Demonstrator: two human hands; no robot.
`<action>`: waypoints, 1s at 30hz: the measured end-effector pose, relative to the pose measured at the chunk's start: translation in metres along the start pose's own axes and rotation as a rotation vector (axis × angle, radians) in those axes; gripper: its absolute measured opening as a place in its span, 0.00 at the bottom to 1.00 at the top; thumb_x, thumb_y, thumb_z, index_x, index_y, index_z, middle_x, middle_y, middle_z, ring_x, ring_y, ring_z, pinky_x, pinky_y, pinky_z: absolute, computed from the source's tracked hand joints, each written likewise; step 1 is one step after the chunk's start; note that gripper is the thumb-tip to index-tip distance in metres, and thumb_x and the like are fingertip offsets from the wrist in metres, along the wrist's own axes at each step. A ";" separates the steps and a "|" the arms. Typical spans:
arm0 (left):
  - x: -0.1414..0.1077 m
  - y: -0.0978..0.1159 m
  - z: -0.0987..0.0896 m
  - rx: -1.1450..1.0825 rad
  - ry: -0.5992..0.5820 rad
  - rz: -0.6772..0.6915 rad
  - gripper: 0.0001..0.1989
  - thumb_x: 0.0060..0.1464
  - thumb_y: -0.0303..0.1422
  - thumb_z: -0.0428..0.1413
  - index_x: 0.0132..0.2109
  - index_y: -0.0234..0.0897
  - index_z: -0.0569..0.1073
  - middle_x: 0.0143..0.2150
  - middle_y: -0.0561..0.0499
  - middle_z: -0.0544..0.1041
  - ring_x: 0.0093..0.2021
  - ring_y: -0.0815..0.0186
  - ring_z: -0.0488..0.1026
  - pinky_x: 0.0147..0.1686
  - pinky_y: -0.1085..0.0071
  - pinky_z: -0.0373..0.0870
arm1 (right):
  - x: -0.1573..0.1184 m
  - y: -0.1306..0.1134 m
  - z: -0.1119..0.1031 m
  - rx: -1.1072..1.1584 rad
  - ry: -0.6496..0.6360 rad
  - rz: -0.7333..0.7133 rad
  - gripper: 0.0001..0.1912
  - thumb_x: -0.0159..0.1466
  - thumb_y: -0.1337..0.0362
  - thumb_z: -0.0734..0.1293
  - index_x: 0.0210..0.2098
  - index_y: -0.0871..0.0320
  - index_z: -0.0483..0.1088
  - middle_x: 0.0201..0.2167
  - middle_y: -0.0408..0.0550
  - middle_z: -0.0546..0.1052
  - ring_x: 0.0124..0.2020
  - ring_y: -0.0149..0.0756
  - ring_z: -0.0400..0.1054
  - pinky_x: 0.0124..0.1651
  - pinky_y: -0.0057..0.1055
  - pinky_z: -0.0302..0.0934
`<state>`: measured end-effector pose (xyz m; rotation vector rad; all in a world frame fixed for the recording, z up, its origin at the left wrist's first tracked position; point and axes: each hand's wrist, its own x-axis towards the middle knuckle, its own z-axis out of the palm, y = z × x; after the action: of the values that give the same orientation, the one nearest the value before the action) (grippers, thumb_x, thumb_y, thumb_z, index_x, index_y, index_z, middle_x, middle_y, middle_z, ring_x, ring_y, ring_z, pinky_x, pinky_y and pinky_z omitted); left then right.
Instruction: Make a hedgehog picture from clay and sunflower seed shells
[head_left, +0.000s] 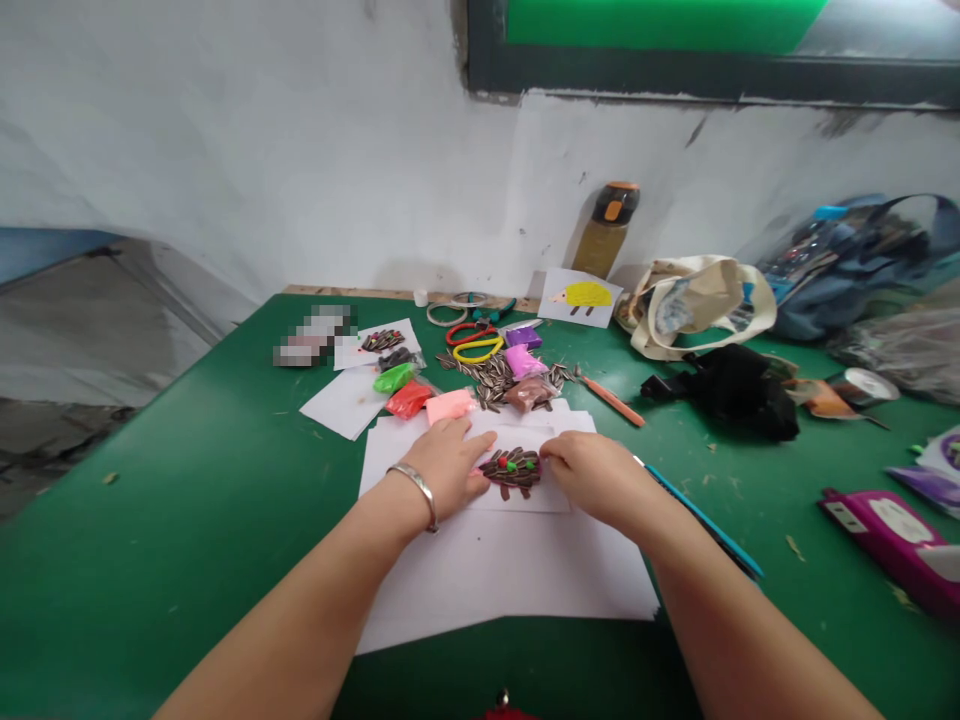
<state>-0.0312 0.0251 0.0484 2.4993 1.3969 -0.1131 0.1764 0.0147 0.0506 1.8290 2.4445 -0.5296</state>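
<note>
Near edge of the green tabletop (pixel 187 560): stacked white paper sheets (pixel 502 575) lie under both forearms. Left hand (pixel 444 465), metal bangle (pixel 417 491) on its wrist: palm down on the paper, fingers (pixel 471 450) lightly spread, holding nothing, tips just beside the work. Right hand (pixel 592 478): knuckles raised, fingers (pixel 553 452) curled down at the work's upper right edge; tips partly hidden, so cannot tell whether they have hold of it.

Between the hands, on the top sheet: a hedgehog figure (pixel 511 471) of dark clay set with sunflower seeds (pixel 510 468) and small red and green dots. Just right of the right hand, a teal pencil (pixel 705 520) lies partly on the paper's edge.

Beyond, mid-table: clay packets in green (pixel 394 378), red (pixel 409 400), pink (pixel 450 405), purple (pixel 525 361) and brown (pixel 529 393), around a loose seed pile (pixel 487 380). An orange-handled tool (pixel 611 400) lies right of the pile.

Far edge: a yellow hedgehog picture (pixel 583 297), tape rolls (pixel 448 314), a canvas tote (pixel 694 305) and a black cloth (pixel 731 390) toward the right. A bottle (pixel 607 230) stands against the white wall (pixel 262 130).
</note>
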 end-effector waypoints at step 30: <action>-0.002 0.001 0.000 -0.084 -0.034 -0.065 0.36 0.42 0.41 0.61 0.59 0.34 0.65 0.57 0.37 0.64 0.59 0.48 0.59 0.57 0.58 0.58 | 0.008 0.011 0.007 0.037 0.049 0.010 0.16 0.60 0.69 0.56 0.33 0.55 0.76 0.34 0.49 0.77 0.36 0.36 0.68 0.32 0.29 0.50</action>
<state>-0.0316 0.0231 0.0488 2.3744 1.4395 -0.1073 0.1825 0.0231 0.0393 1.8894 2.4715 -0.5398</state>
